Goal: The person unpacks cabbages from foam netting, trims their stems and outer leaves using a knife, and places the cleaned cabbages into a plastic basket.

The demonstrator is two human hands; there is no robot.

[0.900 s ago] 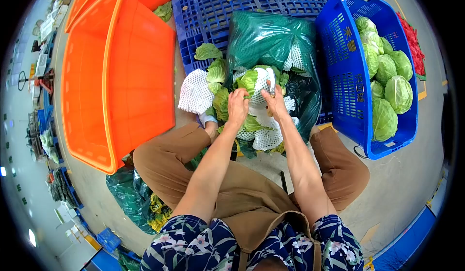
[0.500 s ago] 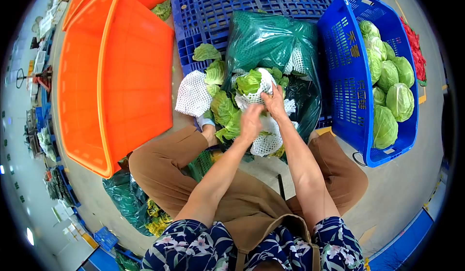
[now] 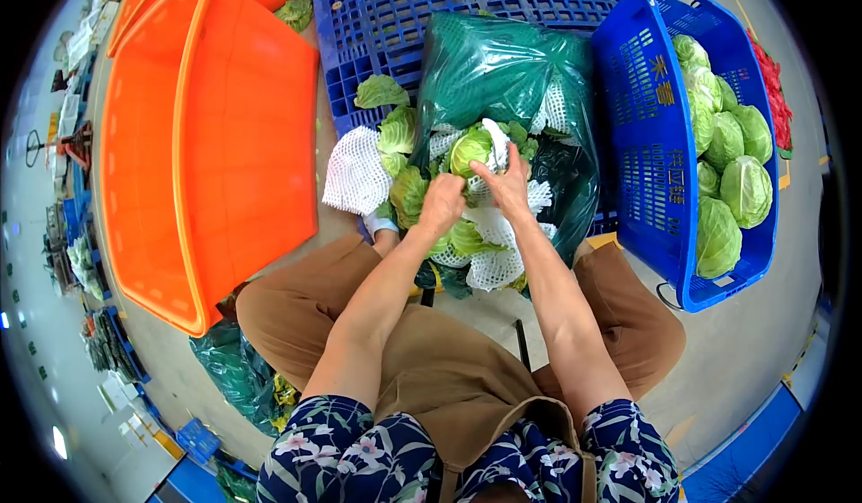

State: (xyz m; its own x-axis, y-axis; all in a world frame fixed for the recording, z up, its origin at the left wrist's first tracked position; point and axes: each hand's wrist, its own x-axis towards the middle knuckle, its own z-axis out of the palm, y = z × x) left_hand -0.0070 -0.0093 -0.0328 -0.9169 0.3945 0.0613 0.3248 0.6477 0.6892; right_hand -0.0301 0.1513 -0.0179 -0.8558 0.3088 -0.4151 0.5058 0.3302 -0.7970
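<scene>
2 bare hands meet at a green cabbage (image 3: 470,151), its head facing up between them with a white mesh net (image 3: 496,140) along its right side. The left hand (image 3: 444,203) has come up from its lower, blurred position of a moment ago; its fingers now curl at the cabbage's lower left edge, and whether they grip a leaf cannot be told. The right hand (image 3: 505,184) stays at the opposite side, thumb and fingers parted against the net-covered flank; how firmly it holds is unclear. More of the round head shows now than 0.5 s ago, so the cabbage appears to be coming out of its wrapping.

Just below the left hand lie loose outer leaves (image 3: 466,237), and below the right hand hangs another piece of white netting (image 3: 494,268). Left of the left hand are a crumpled net (image 3: 357,172) and a torn leaf (image 3: 397,131). Beyond both hands, a green plastic bag (image 3: 503,65) bulges near a blue pallet (image 3: 377,29). Well right of the right hand, a blue crate (image 3: 628,108) holds at least 7 cabbages (image 3: 747,190); well left of the left hand stands an orange bin (image 3: 256,135).
</scene>
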